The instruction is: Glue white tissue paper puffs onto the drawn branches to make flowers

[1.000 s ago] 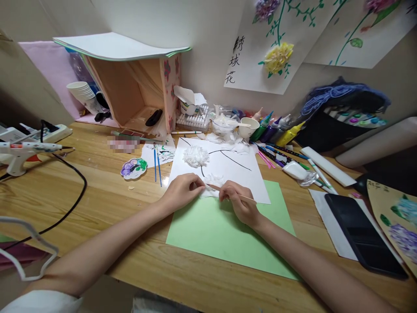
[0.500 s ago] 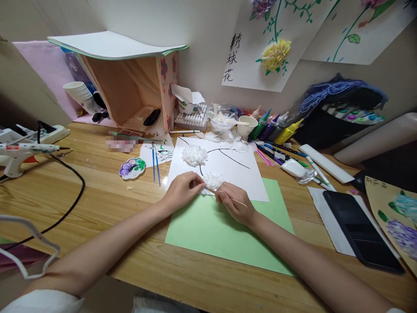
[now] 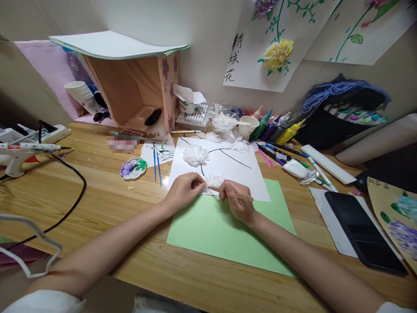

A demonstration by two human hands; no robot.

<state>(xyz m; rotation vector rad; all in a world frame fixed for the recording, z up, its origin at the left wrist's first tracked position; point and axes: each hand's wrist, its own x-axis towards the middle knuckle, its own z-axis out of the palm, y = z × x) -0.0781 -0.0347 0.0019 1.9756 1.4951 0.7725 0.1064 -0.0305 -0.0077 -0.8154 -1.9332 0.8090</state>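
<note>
My right hand is closed around a flat wooden craft stick, whose thin end points left toward the lower white paper flower. At that flower's left edge my left hand has thumb and fingers pinched together; white bits show by the tips, but what they grip is too small to make out. A fuller white paper flower sits higher on the white sheet, which has thin black stem lines. Under it lies a green sheet.
Behind the sheet stand a bowl of white paper scraps, a paper cup and paint bottles. To the left lie a paint palette, two blue brushes and a glue gun with its cord. A phone lies right.
The right hand has shifted slightly right, and the stick has turned so its broad end shows more. My left hand stays pinched at nearly the same spot.
</note>
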